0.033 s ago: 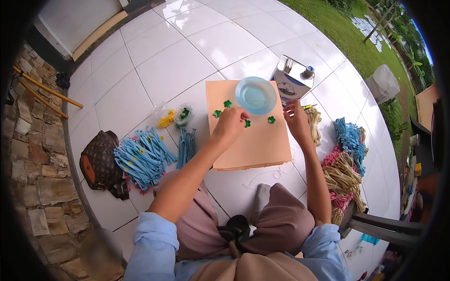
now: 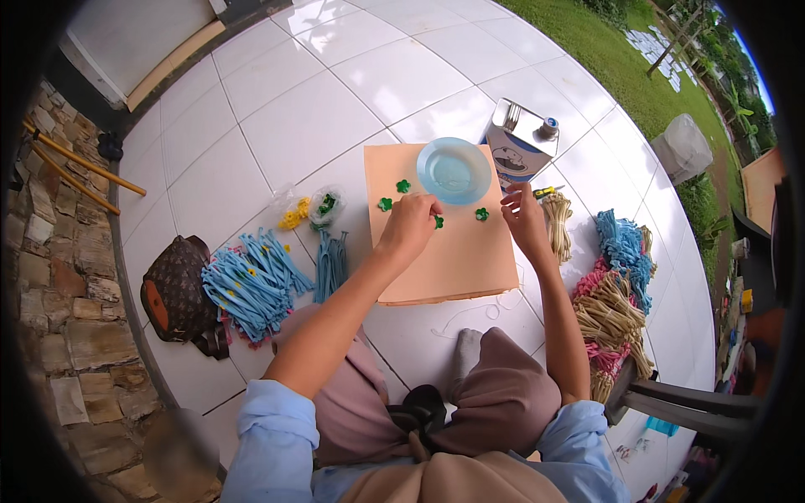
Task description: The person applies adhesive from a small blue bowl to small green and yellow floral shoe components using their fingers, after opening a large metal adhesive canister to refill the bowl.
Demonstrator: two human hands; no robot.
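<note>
Over the peach board point(image 2: 449, 268) my left hand point(image 2: 408, 225) is closed, fingers curled together beside a green flower-shaped piece point(image 2: 438, 222); whether it grips anything is hidden. Other such green flowers lie around it, including one point(image 2: 403, 185) beyond the hand and another point(image 2: 481, 215) to its right. My right hand point(image 2: 526, 222) hovers at the board's right edge, thumb and fingers bent into a pinch; anything between them is too small to make out. A clear blue plate point(image 2: 424, 186) rests on the board's far part, between the hands.
A metal can point(image 2: 517, 151) stands behind the plate. Left are bundles of blue cords point(image 2: 256, 281), a plastic bag with yellow flowers point(image 2: 293, 216) and a brown bag point(image 2: 178, 285). Right lie beige cord bundles point(image 2: 558, 226), more blue cords point(image 2: 622, 251) and a dark chair part point(image 2: 688, 398).
</note>
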